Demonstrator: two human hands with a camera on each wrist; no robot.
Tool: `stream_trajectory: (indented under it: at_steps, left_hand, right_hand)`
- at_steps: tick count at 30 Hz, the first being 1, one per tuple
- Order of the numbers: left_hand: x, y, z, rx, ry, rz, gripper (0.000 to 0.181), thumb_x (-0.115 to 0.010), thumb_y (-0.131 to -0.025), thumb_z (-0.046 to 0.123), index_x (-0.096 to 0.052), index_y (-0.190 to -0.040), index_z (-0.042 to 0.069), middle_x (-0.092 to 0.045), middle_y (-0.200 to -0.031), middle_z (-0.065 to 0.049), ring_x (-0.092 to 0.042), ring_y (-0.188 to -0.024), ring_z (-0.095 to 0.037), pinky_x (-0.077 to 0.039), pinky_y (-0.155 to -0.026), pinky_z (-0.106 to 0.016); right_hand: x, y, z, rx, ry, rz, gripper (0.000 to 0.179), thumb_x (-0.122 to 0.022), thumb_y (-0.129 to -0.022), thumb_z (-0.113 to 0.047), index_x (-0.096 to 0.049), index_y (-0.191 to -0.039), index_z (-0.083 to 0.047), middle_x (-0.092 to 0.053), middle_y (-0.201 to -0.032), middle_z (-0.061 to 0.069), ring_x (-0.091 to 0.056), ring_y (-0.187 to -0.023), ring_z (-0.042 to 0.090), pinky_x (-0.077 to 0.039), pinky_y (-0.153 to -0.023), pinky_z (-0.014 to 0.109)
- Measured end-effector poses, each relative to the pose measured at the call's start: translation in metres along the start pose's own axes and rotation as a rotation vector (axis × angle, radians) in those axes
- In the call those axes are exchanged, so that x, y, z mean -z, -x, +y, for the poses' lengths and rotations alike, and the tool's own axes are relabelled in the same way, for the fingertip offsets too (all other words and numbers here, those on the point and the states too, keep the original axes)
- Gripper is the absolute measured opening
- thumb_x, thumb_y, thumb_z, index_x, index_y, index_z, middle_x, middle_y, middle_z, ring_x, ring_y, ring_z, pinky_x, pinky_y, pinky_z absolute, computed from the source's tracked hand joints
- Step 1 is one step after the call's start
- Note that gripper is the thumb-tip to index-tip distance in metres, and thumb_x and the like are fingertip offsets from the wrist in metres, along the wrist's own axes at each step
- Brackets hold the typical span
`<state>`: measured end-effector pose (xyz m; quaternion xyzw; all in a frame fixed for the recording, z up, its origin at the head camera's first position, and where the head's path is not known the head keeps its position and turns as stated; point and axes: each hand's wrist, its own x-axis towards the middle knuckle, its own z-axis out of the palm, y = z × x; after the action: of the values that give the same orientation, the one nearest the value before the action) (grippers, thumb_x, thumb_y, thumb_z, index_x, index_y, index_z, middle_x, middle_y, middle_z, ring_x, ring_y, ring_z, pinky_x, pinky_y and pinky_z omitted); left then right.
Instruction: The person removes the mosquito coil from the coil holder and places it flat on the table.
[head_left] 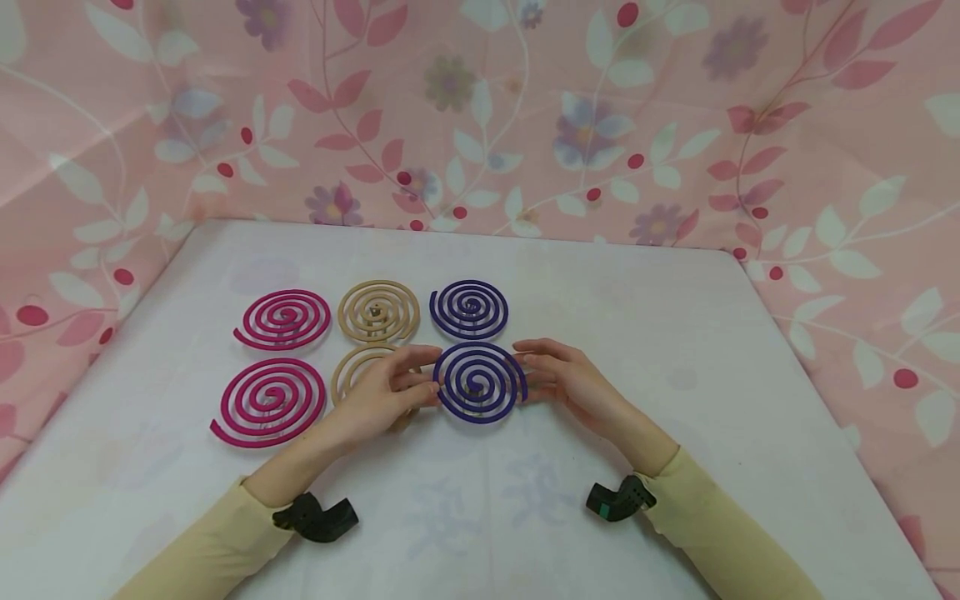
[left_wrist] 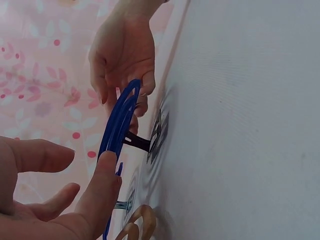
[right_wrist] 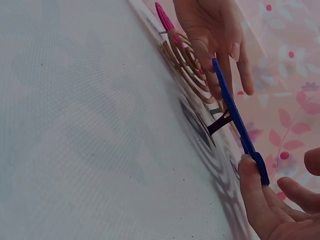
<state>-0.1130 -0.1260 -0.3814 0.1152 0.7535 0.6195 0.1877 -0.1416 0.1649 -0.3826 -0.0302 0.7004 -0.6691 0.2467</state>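
Note:
A dark blue mosquito coil [head_left: 480, 385] sits flat, raised on a small dark stand [left_wrist: 137, 141], in the front row. My left hand [head_left: 390, 392] is at its left edge, a digit touching the rim in the left wrist view and the other fingers apart from it. On the opposite side, my right hand [head_left: 570, 379] touches the coil's outer end with extended fingers; one fingertip [right_wrist: 246, 165] lies against its rim. Partly behind my left hand is a tan coil [head_left: 347, 367]. Another blue coil [head_left: 470, 308] stands just behind the front one.
Two magenta coils, one at the back [head_left: 283, 318] and one in front [head_left: 270, 402], stand to the left. A second tan coil [head_left: 377, 310] is in the back row. All lie on a white-covered table [head_left: 675, 333], with a pink floral cloth [head_left: 525, 108] behind.

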Motion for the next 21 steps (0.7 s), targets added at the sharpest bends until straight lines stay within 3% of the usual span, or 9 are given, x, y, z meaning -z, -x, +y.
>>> stream_trajectory:
  at_steps: [4, 11, 21]
  left_hand:
    - [-0.0001, -0.0002, -0.0001, -0.020, 0.023, 0.004, 0.050, -0.062, -0.096, 0.005, -0.044, -0.143, -0.003, -0.050, -0.145, -0.024, -0.071, -0.103, -0.029, -0.059, -0.085, -0.028]
    - [0.0001, -0.0014, -0.0014, -0.027, 0.060, -0.005, 0.050, -0.060, -0.097, 0.004, -0.042, -0.143, -0.005, -0.048, -0.146, -0.028, -0.069, -0.109, -0.029, -0.058, -0.090, -0.029]
    - [0.0013, -0.0021, -0.0012, 0.004, 0.112, 0.004, 0.050, -0.060, -0.098, 0.006, -0.042, -0.144, -0.002, -0.050, -0.145, -0.026, -0.068, -0.112, -0.026, -0.057, -0.092, -0.026]
  right_hand:
    - [0.0000, 0.0006, -0.0003, 0.011, -0.003, 0.002, 0.048, -0.051, -0.103, -0.020, -0.045, -0.145, 0.003, -0.050, -0.145, 0.020, -0.063, -0.109, 0.024, -0.058, -0.089, 0.036]
    - [0.0000, 0.0009, -0.0003, 0.031, -0.043, -0.012, 0.047, -0.051, -0.103, -0.019, -0.045, -0.144, 0.003, -0.049, -0.146, 0.020, -0.063, -0.107, 0.022, -0.058, -0.087, 0.037]
    - [0.0010, 0.0014, -0.0009, 0.043, -0.070, -0.020, 0.047, -0.052, -0.103, -0.020, -0.046, -0.143, 0.002, -0.049, -0.145, 0.020, -0.063, -0.110, 0.023, -0.058, -0.088, 0.037]
